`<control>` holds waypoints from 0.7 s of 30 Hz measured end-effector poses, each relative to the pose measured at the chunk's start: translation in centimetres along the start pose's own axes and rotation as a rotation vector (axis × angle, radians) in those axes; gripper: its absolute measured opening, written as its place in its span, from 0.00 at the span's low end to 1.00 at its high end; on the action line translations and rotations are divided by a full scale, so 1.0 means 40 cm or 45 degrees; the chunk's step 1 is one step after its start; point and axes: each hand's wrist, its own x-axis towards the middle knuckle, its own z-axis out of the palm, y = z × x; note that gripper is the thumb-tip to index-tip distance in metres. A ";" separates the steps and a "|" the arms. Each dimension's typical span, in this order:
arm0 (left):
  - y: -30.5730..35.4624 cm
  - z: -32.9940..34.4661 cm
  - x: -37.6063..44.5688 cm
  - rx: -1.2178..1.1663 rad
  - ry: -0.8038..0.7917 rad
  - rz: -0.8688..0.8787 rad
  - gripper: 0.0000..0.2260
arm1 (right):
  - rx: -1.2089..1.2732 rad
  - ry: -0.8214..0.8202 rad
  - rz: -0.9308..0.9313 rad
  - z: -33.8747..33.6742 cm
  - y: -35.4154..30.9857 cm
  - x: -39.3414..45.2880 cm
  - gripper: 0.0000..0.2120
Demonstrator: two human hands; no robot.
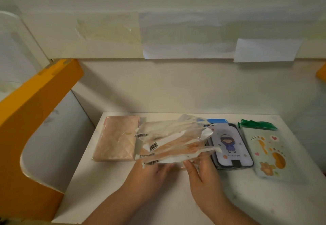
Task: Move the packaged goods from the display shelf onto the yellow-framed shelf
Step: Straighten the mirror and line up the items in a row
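Observation:
Both my hands hold a fanned bundle of clear plastic packets with barcode stickers, just above the white shelf board. My left hand grips the bundle's near left edge, and my right hand grips its near right edge. A pinkish flat packet stack lies on the board to the left of the bundle. To the right lie a dark-framed packet with a cartoon girl and a pale green packet with footprints. The yellow frame rises at the left.
A crumpled green wrapper lies behind the footprint packet. A blue item shows behind the bundle. White paper labels hang from the shelf edge above. A white wall closes the back, and another yellow piece shows at the far right.

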 end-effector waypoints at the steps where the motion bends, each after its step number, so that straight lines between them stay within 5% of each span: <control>1: 0.001 0.001 0.000 -0.007 0.031 -0.017 0.14 | -0.002 0.019 0.000 0.003 -0.002 0.000 0.27; 7: -0.016 -0.010 0.036 -0.263 0.121 -0.151 0.07 | -0.017 0.130 -0.021 0.015 -0.055 0.009 0.21; 9: -0.004 -0.035 0.058 -0.329 0.237 -0.253 0.11 | -0.049 0.072 0.081 -0.002 -0.104 0.034 0.22; 12: 0.026 -0.079 0.097 -0.455 0.295 -0.516 0.15 | -0.201 -0.094 0.298 -0.048 -0.154 0.113 0.04; 18: 0.061 -0.102 0.189 0.024 -0.105 -0.819 0.18 | -0.405 -0.474 0.514 -0.053 -0.146 0.221 0.05; 21: 0.057 -0.085 0.199 0.013 -0.080 -0.827 0.19 | -0.474 -0.482 0.486 -0.035 -0.122 0.233 0.07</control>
